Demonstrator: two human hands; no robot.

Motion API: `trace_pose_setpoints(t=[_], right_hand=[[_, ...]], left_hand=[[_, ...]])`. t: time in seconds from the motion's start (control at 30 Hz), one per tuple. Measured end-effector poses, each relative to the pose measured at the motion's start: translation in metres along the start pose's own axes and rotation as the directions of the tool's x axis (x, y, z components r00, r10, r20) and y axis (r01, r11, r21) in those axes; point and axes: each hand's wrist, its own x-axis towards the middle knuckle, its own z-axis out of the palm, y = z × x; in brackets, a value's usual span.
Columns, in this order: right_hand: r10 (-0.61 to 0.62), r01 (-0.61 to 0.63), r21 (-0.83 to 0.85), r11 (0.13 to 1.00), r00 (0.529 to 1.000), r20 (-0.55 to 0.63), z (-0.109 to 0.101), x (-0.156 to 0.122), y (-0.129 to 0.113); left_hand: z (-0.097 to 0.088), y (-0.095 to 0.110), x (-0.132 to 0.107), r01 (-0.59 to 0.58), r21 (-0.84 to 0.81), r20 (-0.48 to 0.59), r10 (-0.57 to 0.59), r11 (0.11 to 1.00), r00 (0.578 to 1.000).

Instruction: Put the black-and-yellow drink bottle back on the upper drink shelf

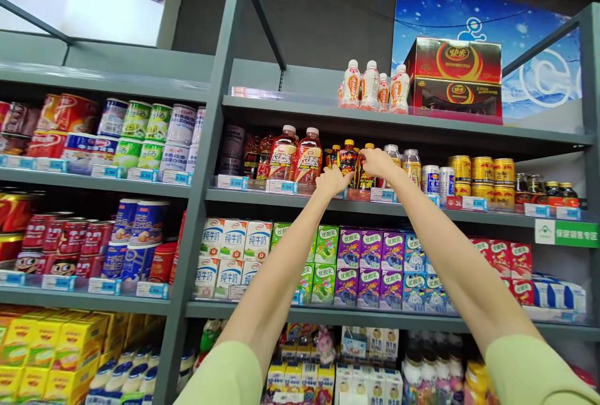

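Shelf unit [300, 195], grey metal, several tiers, stocked with drinks and cartons; price tags clipped along each front edge.

Item in hand: small dark bottles [347, 160], yellow caps, glossy red-and-black labels, standing upright in a row on the second tier from the top, long axis vertical, caps pointing up, labels facing outward. They sit between the large red juice bottles [295, 155] on one side and clear glass jars [411, 164] on the other.

Left hand [332, 181]: arm stretched up, fingers curled over the shelf lip just below and in front of the small dark bottles. Whether it grips a bottle or only rests on the edge cannot be told.

Right hand [377, 162]: arm stretched up, fingers bent and closed around one of the small dark bottles near its shoulder; the palm hides most of that bottle.

Both sleeves are pale green, soft cloth.

Nearby stock: gold tins [482, 174], round and shiny, further along the same tier; white bottles [370, 85] with orange labels and a red gift box [454, 77] on the top tier; rectangular milk cartons [234, 249] in white, green, purple and blue one tier below.
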Motion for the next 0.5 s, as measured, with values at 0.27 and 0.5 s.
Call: trace_pose_setpoints(t=[0.27, 0.5], right_hand=[[-0.065, 0.248, 0.443, 0.861, 0.919, -0.388, 0.026, -0.079, -0.002], [0.545, -0.292, 0.928, 0.232, 0.829, 0.125, 0.149, -0.365, -0.061]], left_hand=[[0.023, 0.027, -0.061, -0.269, -0.096, -0.449, 0.199, 0.958, 0.871], [0.164, -0.009, -0.278, -0.366, -0.254, 0.178, 0.416, 0.895, 0.892]])
